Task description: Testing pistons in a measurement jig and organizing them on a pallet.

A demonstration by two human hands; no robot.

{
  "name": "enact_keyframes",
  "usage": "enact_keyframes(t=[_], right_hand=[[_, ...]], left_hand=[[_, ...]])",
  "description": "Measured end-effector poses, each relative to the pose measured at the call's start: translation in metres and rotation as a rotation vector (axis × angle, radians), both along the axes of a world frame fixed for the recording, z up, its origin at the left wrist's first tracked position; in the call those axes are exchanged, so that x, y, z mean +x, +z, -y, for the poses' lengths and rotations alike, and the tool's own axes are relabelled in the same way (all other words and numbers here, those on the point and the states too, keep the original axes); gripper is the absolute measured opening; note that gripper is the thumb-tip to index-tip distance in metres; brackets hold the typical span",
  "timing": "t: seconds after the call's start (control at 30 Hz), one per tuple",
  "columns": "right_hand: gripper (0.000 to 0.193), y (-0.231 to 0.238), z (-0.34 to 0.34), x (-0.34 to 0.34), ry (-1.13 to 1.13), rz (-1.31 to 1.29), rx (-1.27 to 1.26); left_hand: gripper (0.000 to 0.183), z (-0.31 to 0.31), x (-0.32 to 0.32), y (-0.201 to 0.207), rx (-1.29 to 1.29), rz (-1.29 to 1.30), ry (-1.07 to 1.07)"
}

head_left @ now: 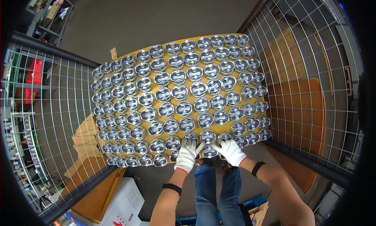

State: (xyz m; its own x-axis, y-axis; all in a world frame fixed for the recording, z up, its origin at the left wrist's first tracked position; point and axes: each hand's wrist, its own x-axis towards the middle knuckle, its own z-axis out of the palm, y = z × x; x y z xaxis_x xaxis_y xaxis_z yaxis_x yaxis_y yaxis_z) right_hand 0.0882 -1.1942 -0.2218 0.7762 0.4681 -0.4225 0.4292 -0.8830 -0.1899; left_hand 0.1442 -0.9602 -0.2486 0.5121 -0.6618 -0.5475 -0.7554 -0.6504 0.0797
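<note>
Rows of shiny metal engine pistons (202, 105) stand on a yellow-brown board (166, 139). At the near edge my left hand (188, 153), in a white knit glove, has its fingers closed over a piston (190, 136), with the thumb stretched toward the middle. My right hand (232, 151), gloved the same way, grips another piston (225, 137) a little to the right. Between the hands stand a piston (208, 136) and, nearer me, a second one (210, 150). The gloves partly hide the pistons beneath them.
Wire mesh panels flank the board, one on the left (58, 108) and one on the right (301, 69). Brown sheets (297, 108) lean beyond the right mesh. Cardboard (86, 139) and a white box (125, 200) are at the lower left. Shelving (49, 18) stands far left.
</note>
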Motion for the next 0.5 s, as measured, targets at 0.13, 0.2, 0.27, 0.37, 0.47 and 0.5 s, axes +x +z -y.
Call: enact_keyframes(t=[0.13,0.2,0.27,0.37,0.47,0.5], right_hand=[[0.059,0.002,-0.018,-0.04,-0.129,-0.008,0.041],[0.056,0.003,-0.032,-0.052,-0.235,-0.088,-0.002],[0.048,0.003,-0.049,-0.054,-0.352,-0.108,-0.026],[0.054,-0.002,-0.07,-0.042,-0.613,-0.309,-0.048],[0.044,0.002,-0.068,-0.032,-0.681,-0.296,-0.048],[0.041,0.002,-0.066,-0.03,-0.668,-0.339,-0.061]], left_hand=[[0.062,0.001,-0.004,-0.007,-0.045,0.028,-0.02],[0.066,0.009,-0.002,-0.005,-0.075,0.015,0.017],[0.067,0.013,0.0,-0.007,-0.037,0.007,-0.006],[0.067,0.018,0.001,-0.009,0.014,0.016,-0.032],[0.067,0.026,0.006,0.0,-0.01,0.023,0.016],[0.067,0.028,0.005,-0.001,-0.006,0.016,0.01]])
